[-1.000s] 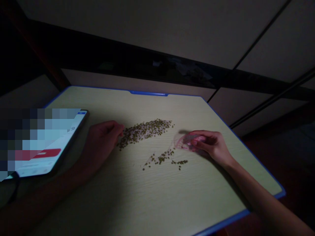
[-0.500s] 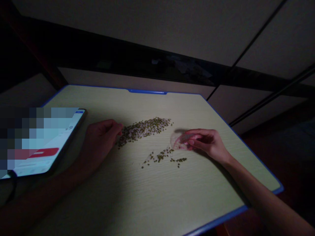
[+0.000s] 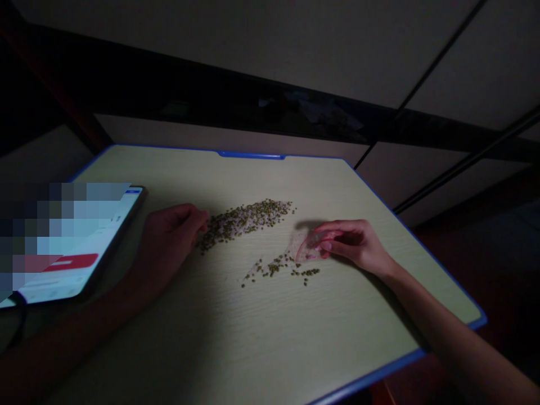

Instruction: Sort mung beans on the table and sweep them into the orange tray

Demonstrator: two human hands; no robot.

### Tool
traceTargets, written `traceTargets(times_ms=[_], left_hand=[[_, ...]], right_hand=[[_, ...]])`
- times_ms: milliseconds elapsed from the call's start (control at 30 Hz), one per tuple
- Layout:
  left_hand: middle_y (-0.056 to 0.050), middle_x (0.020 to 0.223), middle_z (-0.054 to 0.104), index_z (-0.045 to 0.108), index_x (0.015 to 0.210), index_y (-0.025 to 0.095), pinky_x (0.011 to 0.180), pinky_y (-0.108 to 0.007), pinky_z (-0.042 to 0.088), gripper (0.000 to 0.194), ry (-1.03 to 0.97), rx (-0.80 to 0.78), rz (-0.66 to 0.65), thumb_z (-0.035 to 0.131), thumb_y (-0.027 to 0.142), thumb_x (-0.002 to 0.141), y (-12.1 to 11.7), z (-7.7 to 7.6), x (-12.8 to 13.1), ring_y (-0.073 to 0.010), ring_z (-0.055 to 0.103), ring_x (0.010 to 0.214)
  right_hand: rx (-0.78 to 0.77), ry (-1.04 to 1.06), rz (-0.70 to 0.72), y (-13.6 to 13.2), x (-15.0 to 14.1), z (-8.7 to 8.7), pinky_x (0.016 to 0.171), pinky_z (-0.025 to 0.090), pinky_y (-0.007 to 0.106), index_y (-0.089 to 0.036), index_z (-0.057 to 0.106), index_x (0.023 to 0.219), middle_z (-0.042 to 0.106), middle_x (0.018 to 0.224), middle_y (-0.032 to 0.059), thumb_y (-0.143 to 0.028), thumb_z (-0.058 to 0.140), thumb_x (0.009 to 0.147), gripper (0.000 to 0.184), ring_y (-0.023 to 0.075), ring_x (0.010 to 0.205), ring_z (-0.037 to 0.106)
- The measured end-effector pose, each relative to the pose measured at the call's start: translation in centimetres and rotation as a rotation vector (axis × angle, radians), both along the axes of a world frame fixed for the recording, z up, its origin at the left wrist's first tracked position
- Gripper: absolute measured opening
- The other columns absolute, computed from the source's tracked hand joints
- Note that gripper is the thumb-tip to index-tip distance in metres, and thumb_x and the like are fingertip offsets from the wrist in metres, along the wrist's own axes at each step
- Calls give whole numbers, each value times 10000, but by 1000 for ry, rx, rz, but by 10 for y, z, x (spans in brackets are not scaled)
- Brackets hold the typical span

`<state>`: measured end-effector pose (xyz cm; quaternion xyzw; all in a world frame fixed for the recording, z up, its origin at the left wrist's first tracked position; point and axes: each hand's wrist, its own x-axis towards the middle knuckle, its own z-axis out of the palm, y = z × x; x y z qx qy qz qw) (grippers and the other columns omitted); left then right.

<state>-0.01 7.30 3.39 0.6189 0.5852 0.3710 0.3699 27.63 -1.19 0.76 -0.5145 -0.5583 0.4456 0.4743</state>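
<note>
**Light pinch beside loose seeds**

The right hand (image 3: 358, 242) has a closed grip on a clear, pink-edged plastic piece (image 3: 307, 248), near scattered seeds (image 3: 275, 265) on the desk (image 3: 253, 337). The left hand (image 3: 166, 239) is bunched at the seed pile (image 3: 253, 217) (contents hidden). Low, gentle handling should limit scattering.

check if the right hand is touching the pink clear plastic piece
Touching: the head view shows the right hand pinching the pink clear plastic piece between thumb and fingers.
</note>
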Motion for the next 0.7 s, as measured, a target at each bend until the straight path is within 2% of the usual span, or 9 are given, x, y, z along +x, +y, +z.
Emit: traceTargets(times_ms=[133, 333, 700], left_hand=[[60, 372, 367, 464, 492, 183, 401, -192, 251, 241, -5, -15, 8, 481, 357, 657, 0, 0, 1, -73, 333, 371], [62, 348, 372, 451, 446, 198, 379, -186, 242, 268, -8, 4, 18, 461, 449, 539, -2, 4, 3, -72, 334, 354], [68, 320, 350, 436, 415, 209, 373, -191, 233, 274, -11, -3, 35, 455, 470, 493, -2, 7, 5, -68, 311, 336]], right_hand=[[-7, 9, 18, -1, 1, 0, 465, 478, 223, -235, 767, 864, 702, 637, -1, -116, 749, 665, 233, 97, 483, 586], [16, 50, 78, 0, 3, -2, 467, 505, 209, -216, 768, 878, 714, 640, 10, -92, 741, 680, 236, 94, 484, 604], [24, 97, 191, -3, 6, -2, 529, 532, 186, -289, 758, 947, 749, 693, -10, 3, 685, 705, 386, 84, 533, 638]])
